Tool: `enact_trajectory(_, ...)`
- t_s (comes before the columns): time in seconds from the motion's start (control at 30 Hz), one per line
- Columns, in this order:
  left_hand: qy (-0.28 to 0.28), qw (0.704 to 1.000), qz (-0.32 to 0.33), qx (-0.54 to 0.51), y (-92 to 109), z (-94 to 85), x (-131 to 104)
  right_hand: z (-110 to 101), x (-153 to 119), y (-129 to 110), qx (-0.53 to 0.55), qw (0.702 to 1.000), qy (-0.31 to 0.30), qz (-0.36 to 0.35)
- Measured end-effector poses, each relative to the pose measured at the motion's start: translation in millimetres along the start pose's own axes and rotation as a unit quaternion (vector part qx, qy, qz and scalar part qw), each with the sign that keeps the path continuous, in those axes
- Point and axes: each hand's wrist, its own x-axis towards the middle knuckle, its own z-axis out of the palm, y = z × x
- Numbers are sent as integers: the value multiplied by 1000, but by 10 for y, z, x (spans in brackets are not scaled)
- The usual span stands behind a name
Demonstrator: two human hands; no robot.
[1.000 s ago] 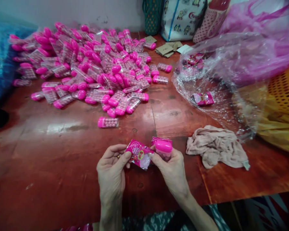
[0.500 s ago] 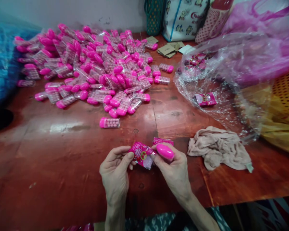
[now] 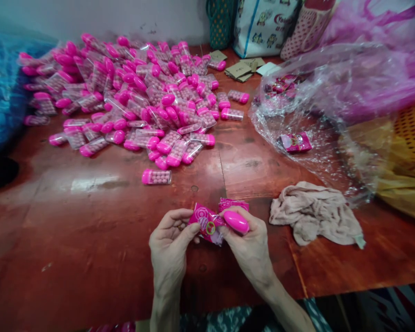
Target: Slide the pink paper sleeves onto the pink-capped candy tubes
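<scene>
Between both hands is a pink printed wrapper [image 3: 207, 223]. My left hand [image 3: 174, 240] pinches its left end between thumb and fingers. My right hand [image 3: 247, 246] holds a pink-capped container [image 3: 236, 222], cap facing up, and its thumb and fingertips also touch the wrapper's right end. The container's body is hidden by the hand. Just behind the right hand lies another pink printed packet [image 3: 233, 204]. One pink-capped container of round beads [image 3: 156, 177] lies alone on the table, in front of a large pile of similar containers [image 3: 134, 97].
A crumpled beige cloth [image 3: 316, 214] lies to the right on the red-brown table [image 3: 90, 249]. Clear plastic [image 3: 321, 138] with a pink packet [image 3: 296, 142] sits behind it. Brown cards [image 3: 242, 70], bags and an orange basket [image 3: 412, 133] are farther back; blue plastic [image 3: 7, 92] is at left.
My left hand has moved slightly right with the wrapper, closer to my right hand. My right hand still holds the container and has barely moved.
</scene>
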Motion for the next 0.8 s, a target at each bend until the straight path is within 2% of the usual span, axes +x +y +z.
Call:
enact_trajectory(0.17, 3, 1000, -11, -7, 5, 0, 4, -9, -3, -14, -2, 1000, 0, -15)
enact_trajectory(0.37, -22, 999, -16, 19, 13, 9, -35, -9, -2, -34, 11, 997, -20, -70)
enact_trajectory(0.5, -18, 999, -11, 25, -14, 10, -48, 10, -25, -15, 34, 999, -22, -28)
enact_trajectory(0.6, 10, 1000, 15, 21, -50, 0, -49, 34, -31, -2, 47, 999, -25, 5)
enact_trajectory(0.7, 50, 997, 53, 38, -60, 11, -69, 57, -17, 1, 51, 998, -25, 9)
enact_trajectory(0.8, 71, 986, 122, 91, -26, 64, -112, 72, -7, 6, 49, 999, -20, 12)
